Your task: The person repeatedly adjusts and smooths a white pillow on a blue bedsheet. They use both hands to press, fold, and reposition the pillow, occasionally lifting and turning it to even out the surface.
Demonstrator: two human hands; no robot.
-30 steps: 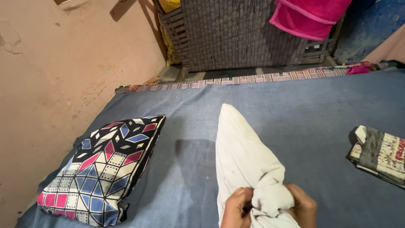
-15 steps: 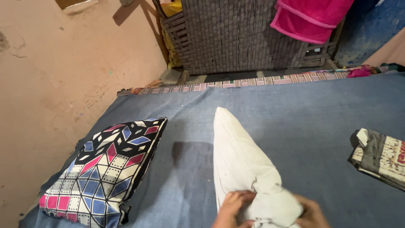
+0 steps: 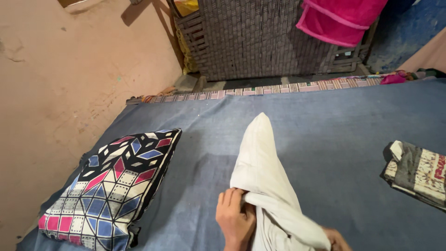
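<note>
Fingers of the left hand (image 3: 234, 218) are curled over the white cloth bundle (image 3: 267, 186), lower centre on the blue sheet (image 3: 325, 125); the right hand (image 3: 335, 239), half hidden at the bottom edge, probably grips it too. Open sheet is left beside the patterned pillow (image 3: 111, 183).

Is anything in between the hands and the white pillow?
No. The left hand grips the white pillow directly, and the right hand, at the picture's lower edge, touches its cloth. Nothing sits between them.
</note>
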